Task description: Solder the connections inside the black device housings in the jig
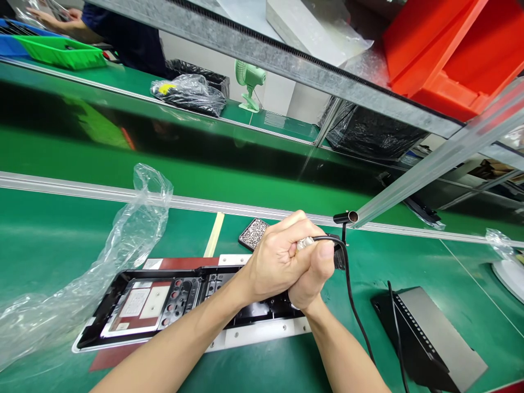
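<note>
My left hand (pixel 278 259) and my right hand (pixel 313 273) are pressed together above a long black housing (pixel 110 284). Between the closed fingers shows a small whitish, crumpled piece (pixel 305 243), and a black cable (pixel 350 284) runs from it down to the right. The left fingers wrap round this cable end. The right hand's thumb is up beside it; what its fingers hold is hidden. Below the hands, the housing lies open side up on white strips (pixel 262 334) and a reddish-brown board (pixel 184 263).
Clear plastic film (pixel 123 245) lies at the left. Behind the hands is a small tray of screws (pixel 252 233). A grey and black device (pixel 442 333) stands at the right. Overhead runs a metal shelf (pixel 286 54) with a red bin (pixel 458 54). A person's hand (pixel 49 21) shows across the bench.
</note>
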A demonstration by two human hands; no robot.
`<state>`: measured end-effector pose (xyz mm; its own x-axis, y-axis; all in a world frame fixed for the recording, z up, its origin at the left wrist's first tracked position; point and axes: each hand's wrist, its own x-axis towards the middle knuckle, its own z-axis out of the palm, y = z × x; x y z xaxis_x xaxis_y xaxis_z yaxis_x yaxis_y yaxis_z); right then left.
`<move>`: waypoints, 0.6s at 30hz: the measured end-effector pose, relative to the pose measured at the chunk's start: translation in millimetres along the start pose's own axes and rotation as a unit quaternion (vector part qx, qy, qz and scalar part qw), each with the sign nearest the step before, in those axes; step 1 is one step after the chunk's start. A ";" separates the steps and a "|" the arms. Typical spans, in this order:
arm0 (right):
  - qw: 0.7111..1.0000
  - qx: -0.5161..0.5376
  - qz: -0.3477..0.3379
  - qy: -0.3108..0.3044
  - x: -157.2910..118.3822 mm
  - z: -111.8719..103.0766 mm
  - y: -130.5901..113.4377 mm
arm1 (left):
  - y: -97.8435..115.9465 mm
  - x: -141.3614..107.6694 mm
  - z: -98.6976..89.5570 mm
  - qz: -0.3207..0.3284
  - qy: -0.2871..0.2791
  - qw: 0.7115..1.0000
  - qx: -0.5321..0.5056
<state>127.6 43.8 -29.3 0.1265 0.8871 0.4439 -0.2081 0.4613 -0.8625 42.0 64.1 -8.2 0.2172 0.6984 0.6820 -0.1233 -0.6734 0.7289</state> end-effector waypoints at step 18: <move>1.000 -0.025 0.013 0.010 -0.7 -0.8 -0.3 | 0.2 -1.3 -0.2 -0.005 -0.003 1.000 0.003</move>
<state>128.3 43.0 -29.6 0.1410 0.8979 0.4171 -0.1631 0.4366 -0.8847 41.5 63.1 -8.9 0.2240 0.7040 0.6739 -0.1145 -0.6677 0.7356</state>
